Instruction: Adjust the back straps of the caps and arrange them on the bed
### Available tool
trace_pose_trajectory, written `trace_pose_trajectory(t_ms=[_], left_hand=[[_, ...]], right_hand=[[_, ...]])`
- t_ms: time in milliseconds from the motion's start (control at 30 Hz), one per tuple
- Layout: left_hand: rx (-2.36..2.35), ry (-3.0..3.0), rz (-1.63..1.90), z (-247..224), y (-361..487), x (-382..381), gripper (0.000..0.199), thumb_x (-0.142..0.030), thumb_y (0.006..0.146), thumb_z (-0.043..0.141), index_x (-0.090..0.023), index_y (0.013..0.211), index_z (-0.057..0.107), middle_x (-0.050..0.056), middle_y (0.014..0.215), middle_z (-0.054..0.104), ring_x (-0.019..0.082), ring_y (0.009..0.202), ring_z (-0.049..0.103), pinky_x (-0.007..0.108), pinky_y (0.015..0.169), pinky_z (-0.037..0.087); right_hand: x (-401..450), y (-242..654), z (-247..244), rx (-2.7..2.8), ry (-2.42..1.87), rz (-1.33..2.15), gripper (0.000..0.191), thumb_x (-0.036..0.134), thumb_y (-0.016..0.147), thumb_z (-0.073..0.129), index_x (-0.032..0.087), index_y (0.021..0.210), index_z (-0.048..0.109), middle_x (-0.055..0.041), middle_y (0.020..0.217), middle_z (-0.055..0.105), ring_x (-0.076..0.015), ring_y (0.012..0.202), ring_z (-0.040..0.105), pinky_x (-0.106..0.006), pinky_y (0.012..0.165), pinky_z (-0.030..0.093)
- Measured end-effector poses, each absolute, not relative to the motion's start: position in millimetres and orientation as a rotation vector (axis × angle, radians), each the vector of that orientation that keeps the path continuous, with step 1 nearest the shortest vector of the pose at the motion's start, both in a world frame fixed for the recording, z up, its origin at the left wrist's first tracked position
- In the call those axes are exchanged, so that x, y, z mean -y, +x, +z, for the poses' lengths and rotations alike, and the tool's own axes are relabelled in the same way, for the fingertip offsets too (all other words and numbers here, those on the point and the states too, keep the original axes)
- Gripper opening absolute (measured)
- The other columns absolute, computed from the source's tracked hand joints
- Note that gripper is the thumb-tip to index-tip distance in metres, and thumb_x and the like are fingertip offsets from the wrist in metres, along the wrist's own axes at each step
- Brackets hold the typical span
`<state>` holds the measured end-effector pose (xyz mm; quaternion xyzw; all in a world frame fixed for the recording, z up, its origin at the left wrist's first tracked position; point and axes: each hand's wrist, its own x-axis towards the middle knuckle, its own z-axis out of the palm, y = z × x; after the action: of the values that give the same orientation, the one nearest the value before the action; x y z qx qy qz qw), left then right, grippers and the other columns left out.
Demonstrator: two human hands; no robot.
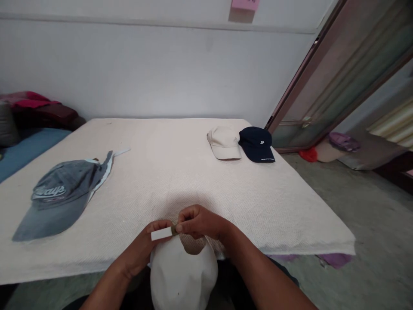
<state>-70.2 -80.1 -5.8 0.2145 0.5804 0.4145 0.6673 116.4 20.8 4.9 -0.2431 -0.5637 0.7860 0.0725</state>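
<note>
Cloth-covered table (180,172); our left hand (146,239) and right hand (201,221) pinch the strap (161,234), likely best hold for this soft, light white cap (182,275).

Single head-worn cam, wide view, looks fwd & down from above; L hand (146,242) & R hand (201,221) close at btm ctr, cloth-covered table (167,172) mid-dist, pale wall (145,73) beyond.

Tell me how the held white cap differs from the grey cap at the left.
The white cap is in the left hand and right hand; the grey cap lies on the pale cover. The grey cap's brim and lettering show; the white cap shows neither. Both are caps.
</note>
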Motion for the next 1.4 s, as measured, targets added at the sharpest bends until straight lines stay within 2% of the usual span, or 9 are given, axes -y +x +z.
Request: trace_pose_trajectory(t_ms=[133, 233, 400, 500, 667, 1000, 1300, 1400], left_hand=[[-1.182, 0.511, 0.906, -6.4, -78.3, 85.0, 0.047, -0.029, 0.056, 0.083, -0.021, 0.100, 0.067, 0.008, 0.092, 0.073, 0.025, 0.084, 0.066, 0.035, 0.075, 0.048], [-1.211, 0.568, 0.889, -7.4, -79.7, 84.8, 0.052, -0.035, 0.054, 0.084, -0.021, 0.101, 0.067, 0.009, 0.094, 0.073, 0.028, 0.087, 0.065, 0.037, 0.077, 0.048], [-1.270, 0.680, 0.879, 0.5, -64.2, 75.4, 0.026, -0.038, 0.065, 0.074, -0.018, 0.081, 0.070, 0.005, 0.075, 0.070, 0.023, 0.071, 0.063, 0.030, 0.063, 0.047], [-1.241, 0.688, 0.913, 7.6, -56.1, 71.7, 0.021, -0.037, 0.068, 0.072, -0.018, 0.073, 0.069, 0.004, 0.068, 0.067, 0.021, 0.066, 0.059, 0.027, 0.059, 0.044], [-1.201, 0.600, 0.992, 8.8, -54.4, 71.8, 0.020, -0.036, 0.069, 0.071, -0.017, 0.066, 0.064, 0.001, 0.059, 0.061, 0.016, 0.056, 0.053, 0.024, 0.052, 0.041], [-1.071, 0.509, 1.105, -3.1, -56.7, 73.4, 0.019, -0.032, 0.076, 0.066, -0.017, 0.067, 0.059, -0.002, 0.060, 0.057, 0.011, 0.051, 0.048, 0.022, 0.048, 0.039], [-0.988, 0.370, 1.155, 4.1, -49.7, 72.8, 0.017, -0.026, 0.069, 0.071, -0.015, 0.064, 0.060, -0.001, 0.056, 0.058, 0.011, 0.047, 0.051, 0.022, 0.046, 0.038], [-0.936, 0.238, 1.194, 7.0, -56.2, 70.1, 0.015, -0.027, 0.069, 0.069, -0.014, 0.063, 0.063, 0.002, 0.056, 0.063, 0.013, 0.047, 0.055, 0.024, 0.048, 0.042]], right_hand=[[-20.2, 115.6, 7.8, 1.693, -0.712, 2.363, 0.024, 0.033, 0.072, 0.070, 0.014, 0.069, 0.055, 0.0081, 0.048, 0.041, -0.0032, 0.041, 0.033, -0.019, 0.039, 0.024], [-19.3, 114.6, 8.0, 1.666, -0.727, 2.374, 0.025, 0.033, 0.071, 0.071, 0.014, 0.068, 0.055, 0.0086, 0.049, 0.040, -0.0028, 0.042, 0.033, -0.019, 0.040, 0.024], [-19.0, 113.1, 5.8, 1.616, -0.738, 2.396, 0.023, 0.032, 0.071, 0.071, 0.014, 0.069, 0.055, 0.0082, 0.050, 0.041, -0.0028, 0.043, 0.034, -0.018, 0.042, 0.026], [-19.4, 112.7, 5.3, 1.573, -0.719, 2.420, 0.023, 0.031, 0.071, 0.071, 0.014, 0.068, 0.055, 0.0071, 0.050, 0.044, -0.0032, 0.043, 0.035, -0.018, 0.041, 0.025], [-19.3, 115.3, 4.4, 1.475, -0.654, 2.447, 0.023, 0.032, 0.073, 0.068, 0.014, 0.068, 0.054, 0.0059, 0.054, 0.046, -0.0031, 0.042, 0.036, -0.018, 0.041, 0.025], [-19.6, 118.9, 5.4, 1.360, -0.619, 2.490, 0.025, 0.034, 0.076, 0.065, 0.016, 0.066, 0.051, 0.0065, 0.049, 0.043, -0.0045, 0.042, 0.033, -0.020, 0.042, 0.023], [-17.2, 118.6, 5.6, 1.405, -0.655, 2.449, 0.025, 0.036, 0.079, 0.060, 0.017, 0.066, 0.049, 0.0065, 0.047, 0.042, -0.0060, 0.040, 0.032, -0.021, 0.042, 0.023], [-17.3, 117.7, 8.1, 1.445, -0.670, 2.402, 0.029, 0.039, 0.077, 0.063, 0.016, 0.065, 0.050, 0.0049, 0.051, 0.045, -0.0062, 0.043, 0.034, -0.021, 0.044, 0.023]])
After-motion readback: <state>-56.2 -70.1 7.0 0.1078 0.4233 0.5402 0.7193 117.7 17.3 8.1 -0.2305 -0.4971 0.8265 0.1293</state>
